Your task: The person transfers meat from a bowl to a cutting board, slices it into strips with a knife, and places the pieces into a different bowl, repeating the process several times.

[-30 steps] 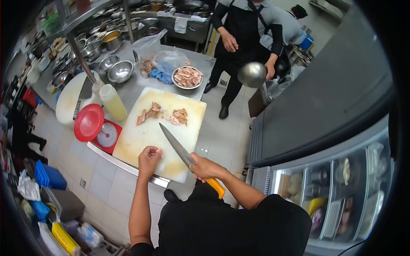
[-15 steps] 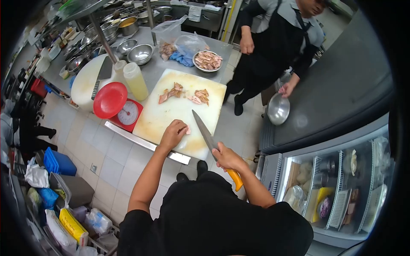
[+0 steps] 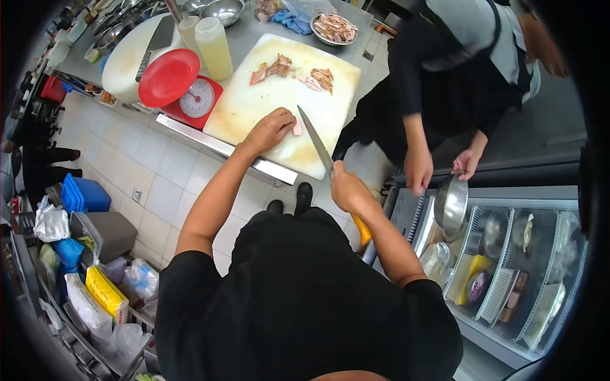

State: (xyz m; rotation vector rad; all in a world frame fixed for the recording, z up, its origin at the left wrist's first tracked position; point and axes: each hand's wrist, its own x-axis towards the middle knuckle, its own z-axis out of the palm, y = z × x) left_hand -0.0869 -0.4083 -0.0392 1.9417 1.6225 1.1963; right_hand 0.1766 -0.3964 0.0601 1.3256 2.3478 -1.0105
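My left hand (image 3: 273, 130) rests near the front of the white cutting board (image 3: 238, 114). Its fingers are curled down on a small pale pink piece of meat (image 3: 297, 129). Gripped in my right hand (image 3: 349, 188) is a kitchen knife (image 3: 315, 138) with a yellow handle. The blade slants up and left over the board's right part, just right of the meat piece. Farther back on the board lie some browned meat strips (image 3: 272, 68) and a small heap of cut meat (image 3: 320, 80). Beyond the board stands a metal bowl of sliced meat (image 3: 335, 29).
Left of the board are a red kitchen scale (image 3: 198, 98) and a squeeze bottle (image 3: 214, 49). A cleaver (image 3: 159, 38) lies on a round board (image 3: 127, 63). At right, a co-worker (image 3: 438, 82) holds a metal bowl (image 3: 452, 206) over an open refrigerated cabinet (image 3: 489, 336).
My view has tilted downward. The co-worker has come closer, leaned forward and brought the metal bowl over the open cabinet. My hands keep nearly the same place at the board.
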